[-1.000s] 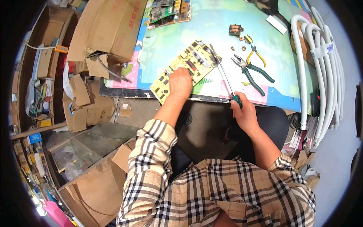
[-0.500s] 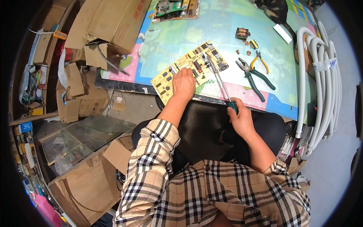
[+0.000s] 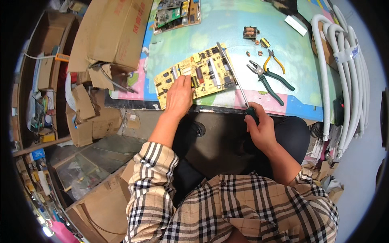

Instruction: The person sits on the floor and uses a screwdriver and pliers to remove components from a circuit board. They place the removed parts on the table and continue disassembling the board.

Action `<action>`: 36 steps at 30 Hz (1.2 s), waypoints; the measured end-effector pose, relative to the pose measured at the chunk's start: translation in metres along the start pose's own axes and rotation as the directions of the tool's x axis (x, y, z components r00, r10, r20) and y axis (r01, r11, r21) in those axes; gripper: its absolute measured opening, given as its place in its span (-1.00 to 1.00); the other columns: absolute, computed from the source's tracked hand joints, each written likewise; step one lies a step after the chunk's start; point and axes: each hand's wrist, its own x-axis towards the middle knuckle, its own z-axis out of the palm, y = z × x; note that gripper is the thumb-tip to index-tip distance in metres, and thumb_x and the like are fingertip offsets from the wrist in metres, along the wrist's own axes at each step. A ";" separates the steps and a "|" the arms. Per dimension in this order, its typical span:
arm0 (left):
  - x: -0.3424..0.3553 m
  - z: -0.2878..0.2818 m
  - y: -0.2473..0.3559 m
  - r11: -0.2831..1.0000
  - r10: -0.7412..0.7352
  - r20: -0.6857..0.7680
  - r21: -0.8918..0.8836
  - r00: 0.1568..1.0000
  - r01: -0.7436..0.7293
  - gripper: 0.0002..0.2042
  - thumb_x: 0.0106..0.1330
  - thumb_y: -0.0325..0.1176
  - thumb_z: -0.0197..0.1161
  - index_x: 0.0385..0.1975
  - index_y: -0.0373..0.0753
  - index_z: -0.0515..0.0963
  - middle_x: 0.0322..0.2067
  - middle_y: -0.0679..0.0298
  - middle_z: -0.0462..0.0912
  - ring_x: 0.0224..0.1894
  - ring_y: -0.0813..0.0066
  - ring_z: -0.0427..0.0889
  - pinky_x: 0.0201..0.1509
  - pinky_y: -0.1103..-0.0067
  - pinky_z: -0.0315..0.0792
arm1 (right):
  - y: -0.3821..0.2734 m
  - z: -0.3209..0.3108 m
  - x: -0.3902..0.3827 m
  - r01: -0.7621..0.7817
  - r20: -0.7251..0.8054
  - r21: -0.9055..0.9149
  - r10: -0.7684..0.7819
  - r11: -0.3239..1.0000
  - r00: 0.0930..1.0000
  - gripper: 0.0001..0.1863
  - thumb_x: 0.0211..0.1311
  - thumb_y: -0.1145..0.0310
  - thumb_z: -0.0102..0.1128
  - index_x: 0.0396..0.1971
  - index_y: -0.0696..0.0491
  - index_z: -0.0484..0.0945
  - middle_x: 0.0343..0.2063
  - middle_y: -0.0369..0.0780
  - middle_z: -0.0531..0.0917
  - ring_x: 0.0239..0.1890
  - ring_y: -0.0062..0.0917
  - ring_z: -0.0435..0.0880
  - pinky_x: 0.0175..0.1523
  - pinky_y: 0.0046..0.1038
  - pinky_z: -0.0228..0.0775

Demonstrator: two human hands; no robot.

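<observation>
While the left hand [image 3: 178, 95] presses open fingers on the yellow circuit board [image 3: 198, 75], the right hand [image 3: 261, 129] grips a screwdriver [image 3: 233, 77] apparently touching it.

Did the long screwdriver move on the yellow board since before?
No. The long green-handled screwdriver lies across the yellow circuit board as before, beside the green-handled pliers.

A yellow board [image 3: 197, 75] studded with black and white parts is seen on a pale blue and pink mat [image 3: 227, 28]. Green-handled pliers [image 3: 269, 81], white hoses [image 3: 336, 69], brown boxes [image 3: 109, 34] and a beige-black plaid shirt [image 3: 227, 210] are shown.
</observation>
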 end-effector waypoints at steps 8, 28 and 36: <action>-0.030 -0.048 -0.001 0.998 0.060 -0.025 0.016 0.998 -0.060 -0.49 0.14 -0.54 0.29 0.12 -0.33 0.31 0.02 -0.02 0.43 0.04 -0.01 0.49 0.05 0.31 0.46 | -0.003 -0.015 -0.006 0.142 -0.040 0.079 -0.139 0.987 0.990 -0.62 0.32 0.46 0.10 0.12 0.11 0.36 -0.59 -0.21 0.51 -0.57 -0.51 0.51 -0.40 -0.48 0.35; -0.015 -0.003 -0.048 0.835 0.423 0.264 0.257 0.867 -0.486 -0.63 0.14 -0.45 0.10 0.00 -0.35 0.41 -0.16 0.18 0.44 -0.07 0.28 0.47 0.10 0.49 0.41 | 0.004 -0.009 -0.005 -0.038 0.146 -0.151 0.060 0.988 0.988 -0.61 0.23 0.41 0.15 0.06 0.14 0.42 -0.48 0.00 0.61 -0.40 -0.15 0.64 -0.21 -0.31 0.43; -0.017 0.014 -0.046 0.997 -0.079 0.290 0.026 0.954 0.074 -0.42 0.21 -0.26 0.28 0.20 -0.35 0.28 0.18 -0.02 0.38 0.25 0.02 0.36 0.29 0.35 0.30 | -0.004 -0.007 -0.004 -0.112 0.188 -0.204 0.152 0.972 0.970 -0.57 0.20 0.44 0.15 0.09 0.11 0.40 -0.28 0.01 0.60 -0.19 -0.08 0.62 -0.05 -0.30 0.42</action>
